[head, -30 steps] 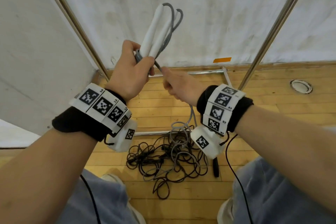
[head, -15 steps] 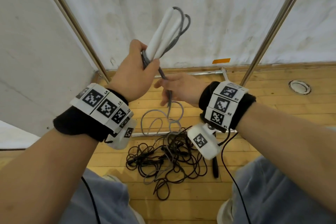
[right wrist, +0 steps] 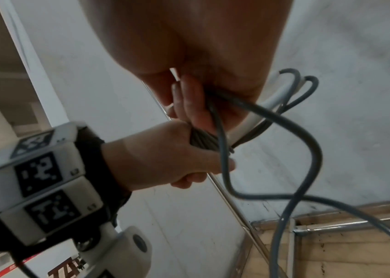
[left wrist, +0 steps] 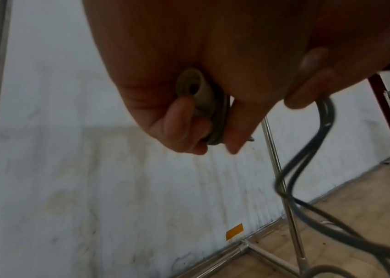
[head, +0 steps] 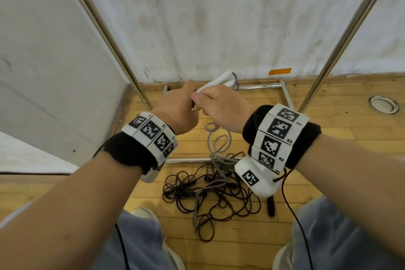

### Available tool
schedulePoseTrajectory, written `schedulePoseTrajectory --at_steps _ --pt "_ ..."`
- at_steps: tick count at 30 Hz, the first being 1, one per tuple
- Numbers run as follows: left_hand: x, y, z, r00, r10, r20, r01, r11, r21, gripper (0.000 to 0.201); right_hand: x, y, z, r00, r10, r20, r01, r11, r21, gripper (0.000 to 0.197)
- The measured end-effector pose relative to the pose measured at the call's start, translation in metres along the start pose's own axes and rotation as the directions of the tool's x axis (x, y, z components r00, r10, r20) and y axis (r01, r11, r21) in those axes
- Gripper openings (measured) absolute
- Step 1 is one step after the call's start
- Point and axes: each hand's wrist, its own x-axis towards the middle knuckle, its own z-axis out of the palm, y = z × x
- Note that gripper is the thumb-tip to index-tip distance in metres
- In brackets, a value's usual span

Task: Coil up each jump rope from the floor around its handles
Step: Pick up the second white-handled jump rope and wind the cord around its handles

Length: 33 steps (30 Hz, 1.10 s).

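Note:
My left hand (head: 175, 107) grips the two white handles (head: 215, 82) of a jump rope, held together and pointing away toward the wall. Several turns of its grey rope (right wrist: 203, 139) are wound round them at my fist. My right hand (head: 221, 106) holds the grey rope (head: 218, 140) right beside the left hand, over the handles. The slack hangs in loops down to the floor. The handle ends (left wrist: 195, 88) show inside my left fist (left wrist: 189, 112). A tangle of dark rope (head: 210, 190) lies on the wood floor below my hands.
A metal frame stands ahead, with slanted poles (head: 105, 30) and floor bars (head: 258, 87), against a white wall. A black handle (head: 271, 205) lies by the tangle. A round floor fitting (head: 384, 105) sits at the right. My knees and shoes (head: 144, 215) are near the bottom edge.
Both hands have dropped lower and the handles have tipped from upright to pointing forward at the wall. My right hand has come up from below the left to lie over the handles with the rope.

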Motion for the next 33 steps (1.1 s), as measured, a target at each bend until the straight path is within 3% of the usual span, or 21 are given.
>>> schedulePoseTrajectory --at_steps 7,11,13,18,22,29,31,33 --pt "0.001 -0.011 -0.002 0.989 -0.065 -0.131 0.064 0.998 -0.009 0.022 -0.005 0.005 -0.013 0.989 -0.137 -0.060 0.126 0.980 -0.154 0.021" --pt "-0.010 -0.009 0.005 0.999 -0.041 -0.029 0.044 0.992 0.118 0.016 -0.009 0.017 -0.023 0.986 -0.159 -0.048 0.128 0.911 -0.392 0.025" --pt "-0.013 -0.007 0.006 1.000 -0.023 0.013 0.021 0.991 0.132 0.013 -0.009 0.023 -0.030 0.985 -0.140 -0.098 0.086 0.901 -0.425 0.025" --pt "-0.013 -0.001 -0.001 0.997 0.075 0.014 -0.076 0.992 0.097 0.010 -0.003 0.026 -0.042 0.956 -0.138 -0.259 0.042 0.938 -0.344 0.026" --pt "-0.011 0.004 -0.009 0.990 0.138 -0.002 -0.137 0.989 0.056 0.012 0.002 0.028 -0.057 0.955 -0.113 -0.273 0.028 0.955 -0.295 0.029" --pt "-0.016 0.016 -0.037 0.952 0.306 -0.011 -0.303 0.937 -0.173 0.010 0.003 0.029 -0.083 0.999 0.009 -0.049 -0.015 0.992 -0.124 0.045" --pt "-0.018 0.019 -0.043 0.957 0.289 -0.016 -0.285 0.932 -0.226 0.011 0.000 0.032 -0.087 0.999 0.034 0.038 -0.036 0.997 0.070 0.046" --pt "-0.021 0.024 -0.047 0.961 0.277 -0.012 -0.268 0.915 -0.302 0.012 0.001 0.035 -0.087 0.989 0.050 0.143 -0.095 0.940 0.329 0.040"
